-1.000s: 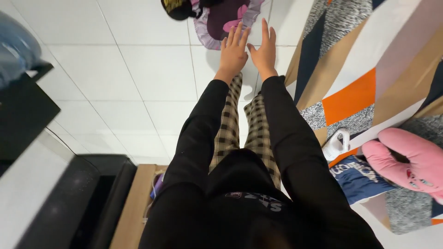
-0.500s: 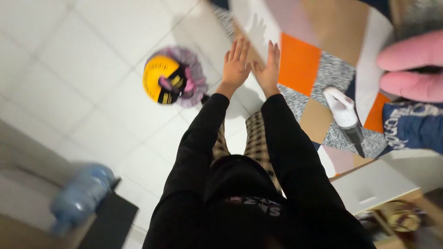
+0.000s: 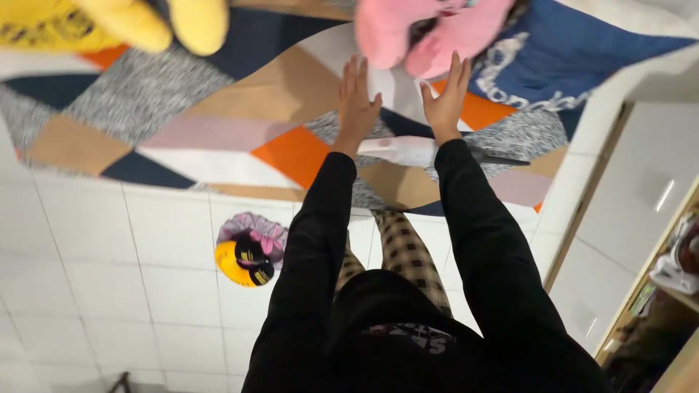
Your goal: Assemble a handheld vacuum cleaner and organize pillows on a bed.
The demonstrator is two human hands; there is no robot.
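Nearest us, on the white tile floor [image 3: 95,255], we note a yellow and black cap [image 3: 244,262] lying on a frilled pink cloth, left of the checked trouser legs. Beyond it begins the patchwork rug [image 3: 218,138]. Both arms reach forward over the rug; the left hand [image 3: 357,102] and right hand [image 3: 445,102] are flat, fingers spread, holding nothing. A white handheld appliance [image 3: 408,151] lies across the rug under the wrists. The pink plush toy [image 3: 429,33] lies just beyond the fingertips, far and centre, its long axis left to right, marginally nearer the right hand.
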